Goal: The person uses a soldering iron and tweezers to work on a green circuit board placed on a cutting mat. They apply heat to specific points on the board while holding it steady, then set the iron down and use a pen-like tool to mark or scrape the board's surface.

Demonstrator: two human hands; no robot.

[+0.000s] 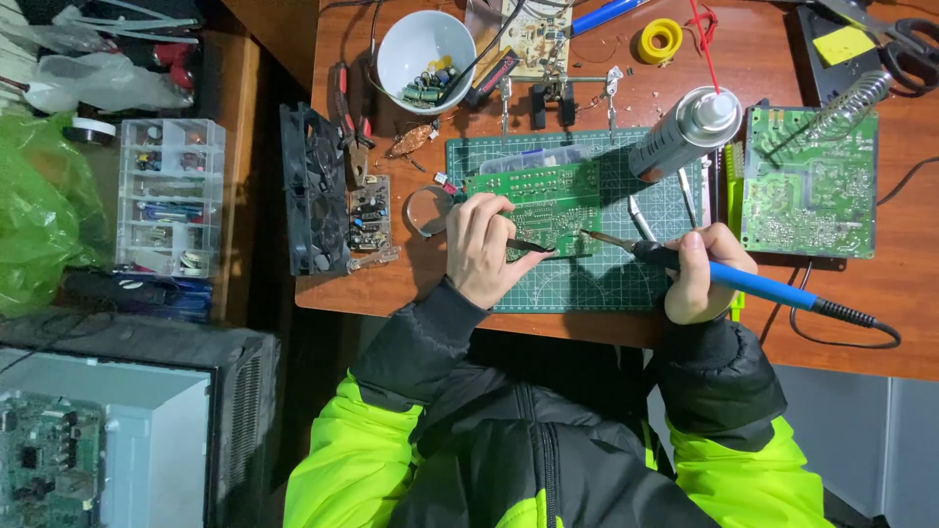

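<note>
A green circuit board (538,196) lies on a green cutting mat (577,279) on the wooden desk. My left hand (479,249) rests on the board's near left edge and pinches thin black tweezers (533,246) whose tip points at the board. My right hand (699,274) grips a blue-handled soldering iron (753,284); its metal tip reaches left to the board's near edge, close to the tweezers' tip. The iron's black cable trails off to the right.
A second green circuit board (807,186) lies at the right with a coiled iron stand (846,103). A spray can (685,132) lies on the mat. A white bowl of parts (425,49), pliers (347,127), a black fan (313,191) and a clear parts organiser (168,196) are at the left.
</note>
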